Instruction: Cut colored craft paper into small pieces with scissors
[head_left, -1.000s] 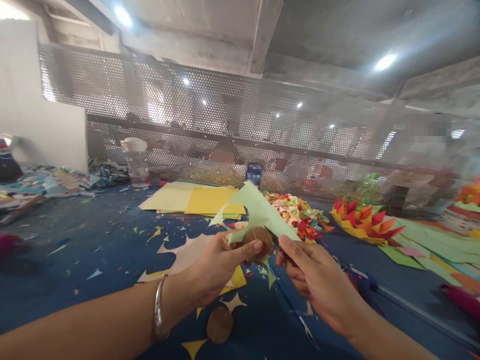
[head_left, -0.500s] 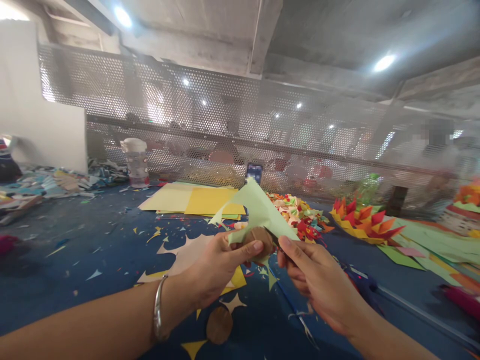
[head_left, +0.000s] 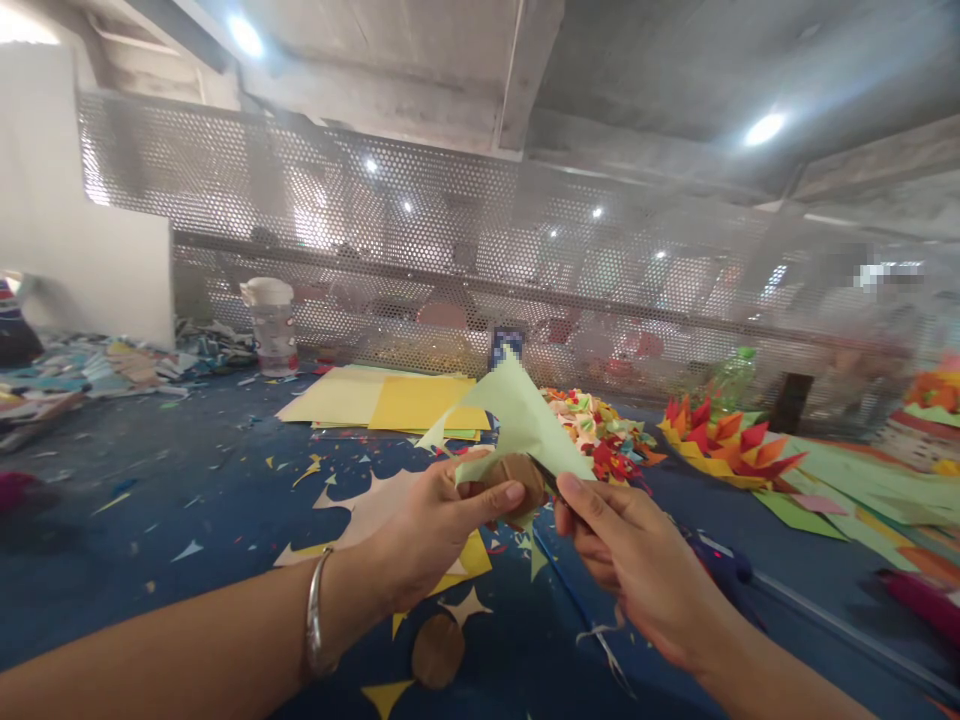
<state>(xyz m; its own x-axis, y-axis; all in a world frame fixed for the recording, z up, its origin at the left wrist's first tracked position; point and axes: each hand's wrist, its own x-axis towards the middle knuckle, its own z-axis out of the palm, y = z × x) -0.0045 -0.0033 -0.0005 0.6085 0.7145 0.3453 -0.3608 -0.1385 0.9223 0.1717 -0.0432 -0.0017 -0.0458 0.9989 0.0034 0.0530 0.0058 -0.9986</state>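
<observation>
Apparently cutting pale green paper (head_left: 529, 425) along a brown disc (head_left: 529, 482), both pinched in the left hand (head_left: 431, 525) above the blue table (head_left: 150, 475), dark cutting tool (head_left: 547, 472) grasped in the right hand (head_left: 626, 545), calling for firm pinching and rim-close blade guidance.

Beyond the fingers stands a white-lidded bottle (head_left: 271, 328); right of them sit a red-and-orange paper flower (head_left: 727, 445) and a green bottle (head_left: 736, 375).

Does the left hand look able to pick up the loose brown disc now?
Probably yes: the loose brown disc lies uncovered close by. But the left hand holds green paper and a second disc, so it would likely have to free its fingers first.
</observation>
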